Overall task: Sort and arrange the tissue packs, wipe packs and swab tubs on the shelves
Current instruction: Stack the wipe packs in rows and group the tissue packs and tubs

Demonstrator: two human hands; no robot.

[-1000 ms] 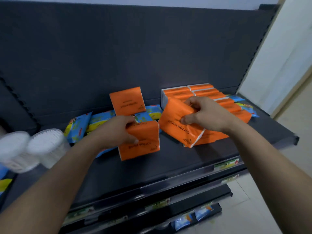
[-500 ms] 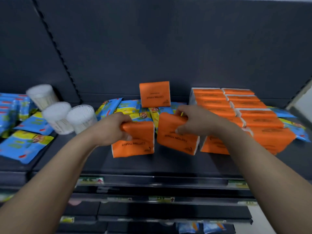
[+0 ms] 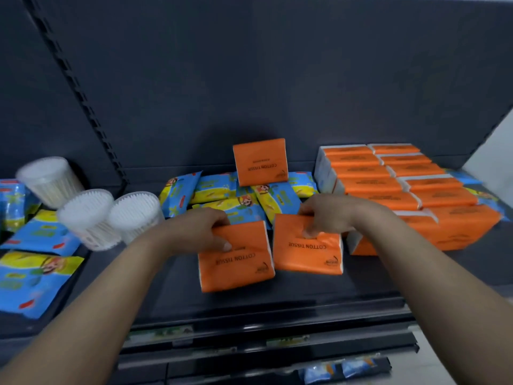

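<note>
Tissue packs front and centre: two orange wrappers with white ends, "COTTON TISSUE" printed upside down to us. The left-hand pack [image 3: 238,262] and the right-hand pack [image 3: 308,251] lie side by side on the dark shelf [image 3: 277,298], both just left of the orange stack [image 3: 388,184], their near edges almost touching. The right-hand pack sits just beside the stack's front corner. The left-hand pack lies on its far side from the stack, turned slightly askew.

Now the hands. The left hand [image 3: 202,229] grips the far edge of the left-hand pack, fingers curled over it and the thumb [image 3: 226,245] pressed down on the printed face. The right hand [image 3: 327,215] has the same hold on the right-hand pack, pinching its far edge with the thumb on top. Both hands are clamped, one pack each, close together but not touching.

The orange stack itself is two tidy rows of the same packs laid flat, running back to the back panel [image 3: 277,79]. Left of the stack, at the rear, an upright pack [image 3: 259,161] stands against that panel, on a jumble of blue and yellow wipe packs [image 3: 219,193]. Further left of the stack, past the left hand, three clear swab tubs [image 3: 86,218] are bunched together, white tops tipped toward us. Furthest from the stack, more blue wipe packs [image 3: 30,282] lie flat in the next bay. A few blue packs peek out on the stack's right side too.
</note>
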